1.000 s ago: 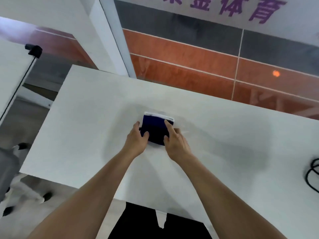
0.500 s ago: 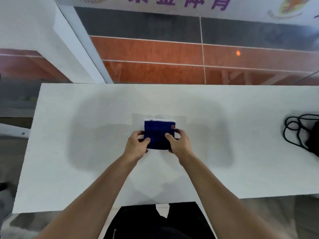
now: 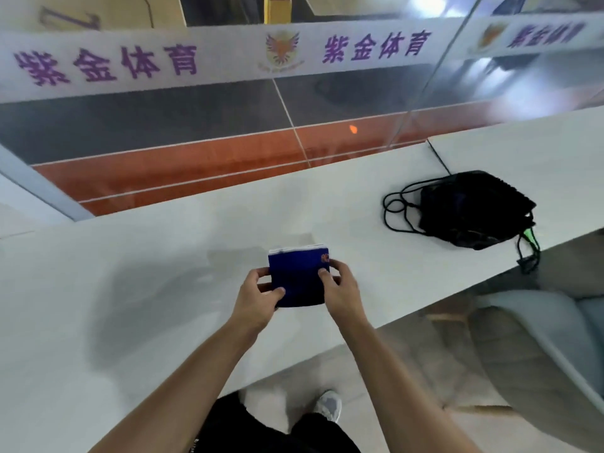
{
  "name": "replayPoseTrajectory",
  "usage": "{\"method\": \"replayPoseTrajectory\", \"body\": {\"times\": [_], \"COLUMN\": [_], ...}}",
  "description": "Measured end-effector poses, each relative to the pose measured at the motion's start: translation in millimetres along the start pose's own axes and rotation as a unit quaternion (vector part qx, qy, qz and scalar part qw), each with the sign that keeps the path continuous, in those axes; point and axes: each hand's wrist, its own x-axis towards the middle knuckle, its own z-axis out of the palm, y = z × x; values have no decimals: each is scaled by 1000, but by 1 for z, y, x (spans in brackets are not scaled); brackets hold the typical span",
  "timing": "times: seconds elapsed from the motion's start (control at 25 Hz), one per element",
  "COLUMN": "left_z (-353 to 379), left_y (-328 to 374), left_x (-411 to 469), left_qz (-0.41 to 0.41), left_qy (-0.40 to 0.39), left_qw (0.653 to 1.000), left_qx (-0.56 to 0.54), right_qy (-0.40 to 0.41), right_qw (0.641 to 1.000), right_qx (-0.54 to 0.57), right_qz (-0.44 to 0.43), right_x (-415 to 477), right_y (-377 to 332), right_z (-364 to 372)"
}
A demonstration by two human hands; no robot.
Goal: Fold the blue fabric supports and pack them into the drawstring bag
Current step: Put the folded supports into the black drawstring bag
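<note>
Blue fabric support, folded, in left hand and right hand grip over white counter.

Blue fabric support: matt knit cloth. Drawstring bag: black matt cloth, right. Table: smooth white, semi-matt.

Sports hall w/ court floor, banner

One head-worn, wide-angle view.
It looks forward and steeply down, close over the long white table.
</note>
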Motion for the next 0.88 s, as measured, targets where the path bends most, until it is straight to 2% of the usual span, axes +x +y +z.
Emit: {"method": "replayPoseTrajectory", "body": {"times": [0.12,0.36,0.6,0.88], "left_z": [77,213,307,415], "left_y": [9,25,52,98], "left_x": [-25,-55,-41,20], "left_qz": [33,70,111,166], "left_qy": [-16,-50,-85,-123], "left_qw": [999,996,986,962], "left_qx": [-3,17,85,176], "right_qy": [35,59,57,101], "right_qw": [997,992,981,979], "right_qx": [66,109,178,173], "right_qz": [-3,22,50,34], "right_x": [2,15,54,145], "right_y": [8,38,44,34], "right_z": [-81,-223,-308,-397]}}
